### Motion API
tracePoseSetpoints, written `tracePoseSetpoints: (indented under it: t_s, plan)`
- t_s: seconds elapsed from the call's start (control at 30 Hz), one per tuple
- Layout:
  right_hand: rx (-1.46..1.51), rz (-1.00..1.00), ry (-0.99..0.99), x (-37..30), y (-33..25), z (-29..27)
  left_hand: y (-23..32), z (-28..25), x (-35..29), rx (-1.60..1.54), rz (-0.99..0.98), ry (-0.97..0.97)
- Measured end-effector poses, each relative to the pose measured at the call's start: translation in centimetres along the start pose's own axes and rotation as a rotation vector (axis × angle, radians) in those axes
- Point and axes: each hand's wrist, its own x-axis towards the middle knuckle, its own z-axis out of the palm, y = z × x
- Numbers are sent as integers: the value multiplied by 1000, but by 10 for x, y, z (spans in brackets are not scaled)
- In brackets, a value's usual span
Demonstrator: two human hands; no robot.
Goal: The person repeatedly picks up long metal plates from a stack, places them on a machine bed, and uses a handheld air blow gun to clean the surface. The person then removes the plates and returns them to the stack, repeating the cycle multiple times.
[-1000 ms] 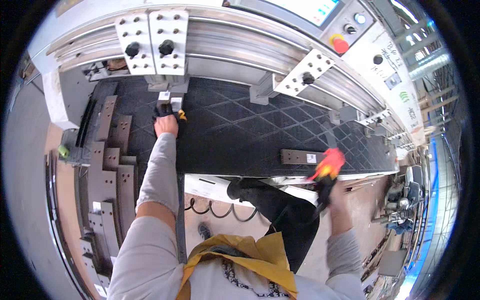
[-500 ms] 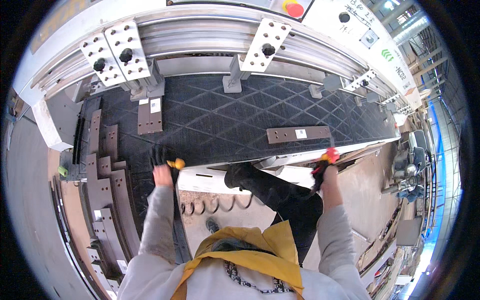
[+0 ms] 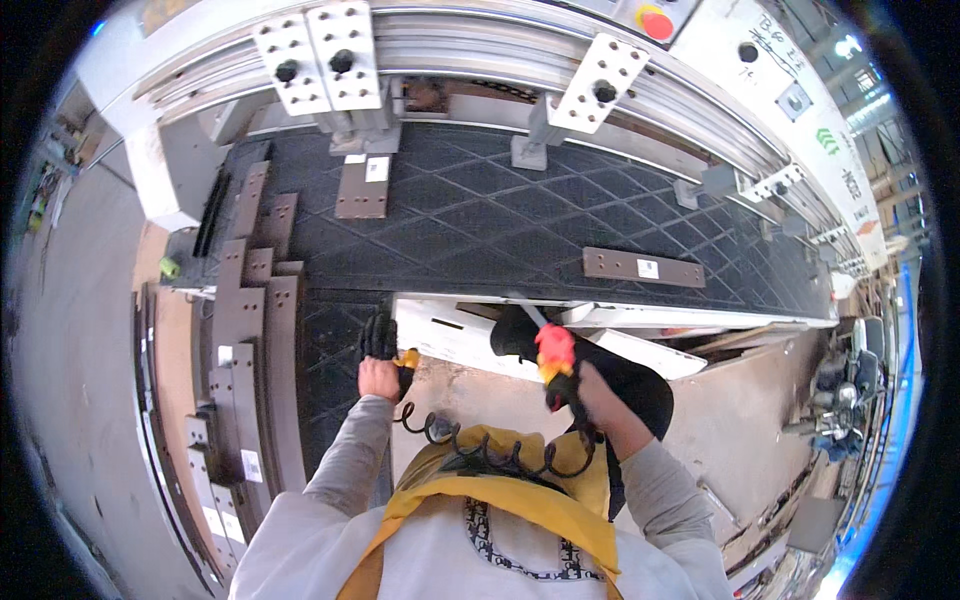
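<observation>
My right hand (image 3: 563, 385), partly gloved in black, is closed round a red and yellow air blow gun (image 3: 555, 350) with a thin metal nozzle. The nozzle points up and left, toward the front edge of the black worktable (image 3: 450, 255). A coiled black hose (image 3: 490, 447) loops across in front of me to the right hand. My left hand (image 3: 380, 365), also in a black glove, rests by the table's inner edge with its dark fingers stretched forward. A small yellow patch shows at its thumb side; I cannot tell whether it is glove or object.
Brown drilled strips (image 3: 240, 350) lie stacked on the left. A short brown plate (image 3: 362, 190) sits under the clamps, and a labelled brown strip (image 3: 645, 267) lies at right. An aluminium rail (image 3: 450, 50) with clamp plates (image 3: 603, 85) spans the back. A red stop button (image 3: 656, 22) is above.
The view has shifted left, so the table sits further right. My right hand has swung inward with the blow gun, away from the labelled strip. The coiled hose now hangs nearer my body.
</observation>
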Motion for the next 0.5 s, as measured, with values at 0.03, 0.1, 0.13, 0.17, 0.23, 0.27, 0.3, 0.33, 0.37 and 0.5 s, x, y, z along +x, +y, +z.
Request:
tracePoseSetpoints:
  t_s: [0.03, 0.1, 0.13, 0.17, 0.23, 0.27, 0.3, 0.33, 0.37, 0.5]
  plan:
    - [-240, -90, -12, -5, 8, 12, 2, -7, 2, -15, -3, -32]
    - [-551, -195, -58, -8, 8, 29, 12, -22, 8, -113, -76, -62]
    - [-620, -209, -88, -11, -4, 39, 15, -31, 9, -192, -138, -55]
    - [-693, -232, -114, -11, -12, 48, 9, -26, 10, -288, -124, -34]
    - [-881, -111, -76, 9, -3, 52, 11, -34, 19, -486, 55, 347]
    - [-989, -107, -16, 17, -6, 58, 8, -30, 13, -492, -111, 134]
    - [-1020, -162, 36, 24, -10, 63, 7, -35, 12, -581, -72, 181]
    - [-1049, -217, 87, 31, -13, 68, 6, -41, 13, -668, -33, 229]
    - [-1056, -230, 121, 39, -17, 72, 5, -47, 12, -636, -113, 195]
    - [-1170, -293, 99, 54, -27, 96, 3, -57, -2, -486, -339, 249]
